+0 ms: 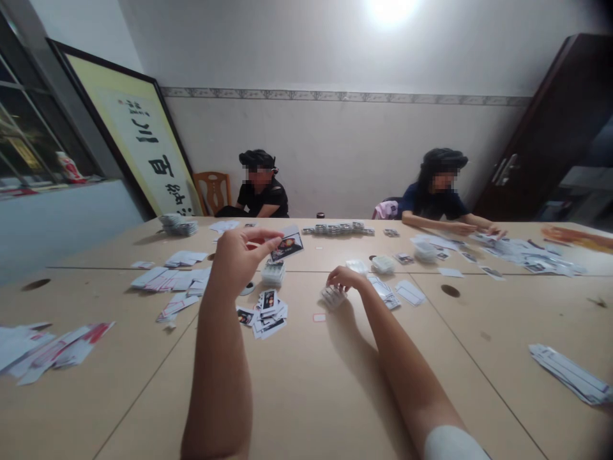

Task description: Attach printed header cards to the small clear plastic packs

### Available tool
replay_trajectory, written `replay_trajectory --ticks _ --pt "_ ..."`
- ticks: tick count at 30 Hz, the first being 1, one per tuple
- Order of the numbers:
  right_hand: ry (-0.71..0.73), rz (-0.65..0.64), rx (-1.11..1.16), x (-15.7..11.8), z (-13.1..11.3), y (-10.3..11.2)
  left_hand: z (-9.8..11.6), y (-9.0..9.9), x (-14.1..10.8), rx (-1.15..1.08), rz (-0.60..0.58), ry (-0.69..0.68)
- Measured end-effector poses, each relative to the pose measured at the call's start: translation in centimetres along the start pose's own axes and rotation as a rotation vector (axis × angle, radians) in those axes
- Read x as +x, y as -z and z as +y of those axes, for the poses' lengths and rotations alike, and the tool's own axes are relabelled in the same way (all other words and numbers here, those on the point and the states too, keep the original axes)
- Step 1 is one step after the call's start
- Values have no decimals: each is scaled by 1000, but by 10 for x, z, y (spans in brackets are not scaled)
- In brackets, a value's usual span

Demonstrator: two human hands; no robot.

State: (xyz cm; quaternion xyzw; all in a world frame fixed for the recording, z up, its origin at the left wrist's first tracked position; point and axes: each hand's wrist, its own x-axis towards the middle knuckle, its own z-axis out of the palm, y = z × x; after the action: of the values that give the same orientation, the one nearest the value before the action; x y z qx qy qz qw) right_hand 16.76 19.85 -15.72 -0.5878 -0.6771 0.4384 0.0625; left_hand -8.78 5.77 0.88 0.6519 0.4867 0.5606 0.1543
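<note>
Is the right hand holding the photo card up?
No, the left hand holds the photo card; the right hand is down at a small stack.

Photo card [290, 244] tilts midair, pale stack [334, 296] touches table [306, 396].

the left hand [242, 255] and right hand [345, 278] are bare, with slim fingers. both forearms are bare too, slender at the wrist; a plain white sleeve [453, 442] rings the right arm [407, 364] near the elbow.

A framed calligraphy panel [151, 137] leans by the window [23, 121] — a wooden chair [212, 188] beside it. A dark door [541, 128] stands right.
</note>
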Motion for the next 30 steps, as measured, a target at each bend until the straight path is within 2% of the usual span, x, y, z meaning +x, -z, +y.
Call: replay_trajectory --ticks 8,14,18,24,27,30 --pt "109 28 -149 -3 -4 5 0 -3 1 -58 -41 -81" --pt "285 73 -69 -17 -20 1 -5 -3 2 -36 -140 -26" --pt "499 134 105 -52 -41 11 -3 -8 1 -137 -158 31" --pt "806 127 305 -123 -77 18 8 -22 -5 -342 -150 86" --pt "905 239 423 -138 -87 13 10 -26 -7 -341 -217 90" --pt "916 384 528 -141 -92 8 9 -27 -9 -308 -281 75"
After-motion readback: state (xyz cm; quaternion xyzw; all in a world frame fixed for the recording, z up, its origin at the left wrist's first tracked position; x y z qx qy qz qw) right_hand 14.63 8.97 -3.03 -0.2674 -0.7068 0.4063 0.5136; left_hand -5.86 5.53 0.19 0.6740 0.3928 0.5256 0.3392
